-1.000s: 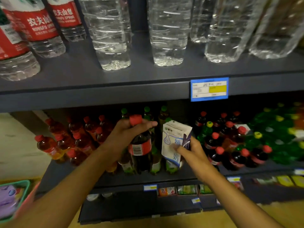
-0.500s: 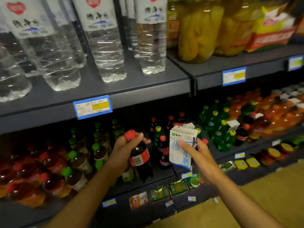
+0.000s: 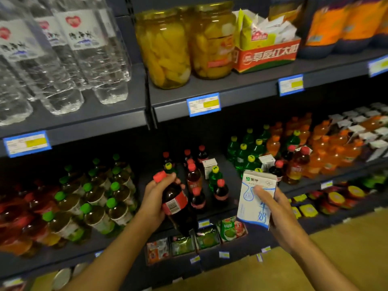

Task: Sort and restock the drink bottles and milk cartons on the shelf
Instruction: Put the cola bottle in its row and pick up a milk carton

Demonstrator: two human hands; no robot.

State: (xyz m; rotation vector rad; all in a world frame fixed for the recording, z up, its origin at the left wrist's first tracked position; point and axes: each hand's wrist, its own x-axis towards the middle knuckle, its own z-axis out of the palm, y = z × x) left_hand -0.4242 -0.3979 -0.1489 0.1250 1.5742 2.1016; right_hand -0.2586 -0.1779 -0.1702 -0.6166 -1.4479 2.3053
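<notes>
My left hand (image 3: 154, 201) grips a dark cola bottle (image 3: 178, 208) with a red cap and red label, tilted, in front of the drinks shelf (image 3: 226, 169). My right hand (image 3: 273, 208) holds a white and blue milk carton (image 3: 255, 199) upright, thumb across its front. Behind them on the shelf stand more red-capped cola bottles (image 3: 220, 191), green bottles with yellow caps (image 3: 244, 155) and orange bottles (image 3: 327, 150). Two small milk cartons (image 3: 209, 168) sit among the bottles. More cartons (image 3: 365, 131) fill the far right.
Tea bottles with green caps (image 3: 98, 206) and red-capped bottles (image 3: 25, 223) crowd the left of the shelf. Above are large water bottles (image 3: 84, 55), jars of yellow fruit (image 3: 165, 47) and a red box (image 3: 266, 53). Small packets (image 3: 210, 236) line the lower shelf.
The view has swung right along the shelf; jars and orange bottles now show. Both hands, still holding the cola bottle and the milk carton, have drawn back slightly from the shelf.
</notes>
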